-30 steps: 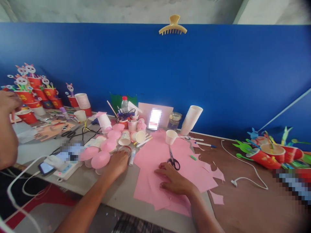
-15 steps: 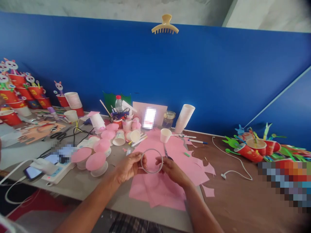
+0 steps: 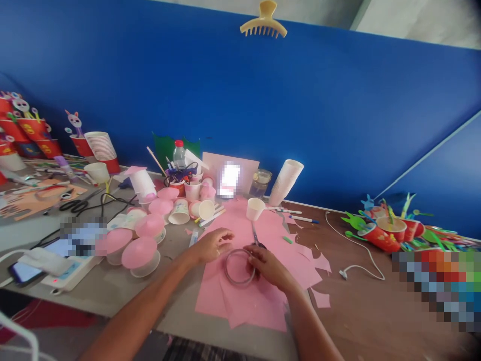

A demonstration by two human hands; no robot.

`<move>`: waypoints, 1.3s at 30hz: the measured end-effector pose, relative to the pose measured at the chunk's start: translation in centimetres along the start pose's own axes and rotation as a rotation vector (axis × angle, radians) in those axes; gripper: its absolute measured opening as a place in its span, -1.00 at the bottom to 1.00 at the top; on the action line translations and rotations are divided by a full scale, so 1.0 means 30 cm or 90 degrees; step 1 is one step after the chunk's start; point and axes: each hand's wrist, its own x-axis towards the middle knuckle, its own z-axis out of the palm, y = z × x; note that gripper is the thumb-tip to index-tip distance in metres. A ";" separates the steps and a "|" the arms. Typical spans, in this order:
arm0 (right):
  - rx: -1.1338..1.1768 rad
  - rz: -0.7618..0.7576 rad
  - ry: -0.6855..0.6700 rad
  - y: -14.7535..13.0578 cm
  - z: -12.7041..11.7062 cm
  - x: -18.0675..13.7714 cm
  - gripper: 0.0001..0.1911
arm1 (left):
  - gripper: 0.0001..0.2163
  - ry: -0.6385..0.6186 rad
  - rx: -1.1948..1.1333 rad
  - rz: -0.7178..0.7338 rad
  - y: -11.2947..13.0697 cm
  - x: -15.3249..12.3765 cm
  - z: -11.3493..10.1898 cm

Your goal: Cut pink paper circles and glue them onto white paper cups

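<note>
1. On the pink paper [image 3: 259, 296] near the table's front edge lies a clear ring [image 3: 239, 268], flat or nearly so.
2. The right hand [image 3: 268, 265] rests on the ring's right side, fingers curled over its rim and pinching it.
3. The left hand [image 3: 212, 244] sits just left and far of the ring, fingers loosely bent; whether it touches the ring cannot be told, and it grips nothing visible.
4. Scissors [image 3: 256, 237] lie just beyond the right hand, with a small white cup [image 3: 255, 208] farther back.
5. Pink-topped cups [image 3: 140, 253] stand to the left, a white cup stack [image 3: 286, 181] leans far behind, and red decorated cups [image 3: 387, 233] lie at right.
</note>
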 end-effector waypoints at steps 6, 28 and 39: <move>-0.260 -0.050 -0.022 -0.012 -0.022 -0.013 -0.61 | -0.65 -0.164 0.192 0.128 -0.020 0.002 0.043; -0.464 -0.072 -0.181 -0.095 0.031 -0.071 0.01 | -0.78 -0.092 0.338 0.218 -0.107 0.020 0.065; -0.450 -0.120 -0.118 -0.080 0.036 -0.068 -0.20 | -0.71 -0.102 0.380 0.113 -0.133 0.005 0.057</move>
